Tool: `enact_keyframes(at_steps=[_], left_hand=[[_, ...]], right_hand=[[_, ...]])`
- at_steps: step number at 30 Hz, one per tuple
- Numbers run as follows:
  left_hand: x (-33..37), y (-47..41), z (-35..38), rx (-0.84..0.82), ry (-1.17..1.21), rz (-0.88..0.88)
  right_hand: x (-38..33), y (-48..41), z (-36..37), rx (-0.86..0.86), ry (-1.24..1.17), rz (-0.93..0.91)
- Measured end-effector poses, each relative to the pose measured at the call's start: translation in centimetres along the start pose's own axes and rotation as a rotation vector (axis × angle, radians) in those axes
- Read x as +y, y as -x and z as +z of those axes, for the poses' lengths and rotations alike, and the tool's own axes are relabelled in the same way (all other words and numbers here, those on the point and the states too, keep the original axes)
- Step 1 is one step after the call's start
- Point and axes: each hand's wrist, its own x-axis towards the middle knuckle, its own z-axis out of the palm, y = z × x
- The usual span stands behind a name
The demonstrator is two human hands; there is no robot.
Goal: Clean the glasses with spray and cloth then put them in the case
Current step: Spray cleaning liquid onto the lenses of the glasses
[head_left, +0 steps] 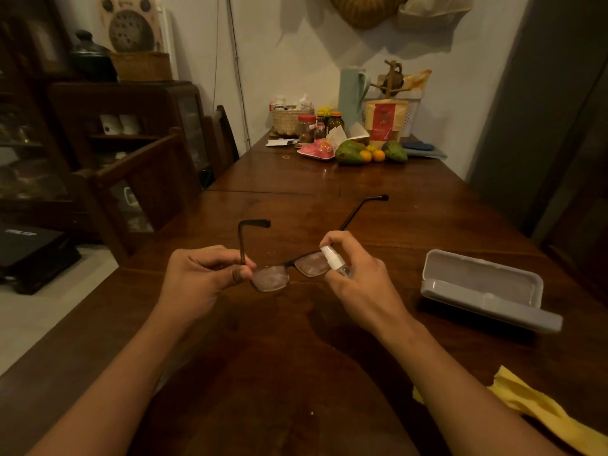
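With my left hand [202, 274] pinching the glasses [289, 268] at the hinge above the desk [296, 357] and my right hand [358, 274] wrapped round the spray bottle [335, 262], I should mist each lens lightly, keeping spray off the open case [483, 287] right of the glasses.

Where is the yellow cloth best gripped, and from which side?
Likely pinch the yellow cloth at its raised far corner, from above and the right: the right forearm covers its left part, and that peak looks lifted off the table.
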Motion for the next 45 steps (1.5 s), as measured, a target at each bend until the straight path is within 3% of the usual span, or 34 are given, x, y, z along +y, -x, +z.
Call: enact_keyframes(at_steps=[13, 32, 40, 45], left_hand=[[-0.3, 0.0, 0.0, 0.009, 0.042, 0.014], [-0.8, 0.2, 1.3, 0.011, 0.087, -0.03], [-1.1, 0.2, 1.6, 0.035, 0.101, -0.044], [-1.6, -0.1, 1.2, 0.069, 0.013, -0.088]], right_hand=[[-0.9, 0.5, -0.3, 0.051, 0.021, -0.041], [-3.2, 1.0, 1.9, -0.193, 0.123, -0.076], [-3.2, 0.9, 2.2, -0.196, 0.09, -0.064], [-2.2, 1.1, 1.2, -0.093, 0.039, -0.053]])
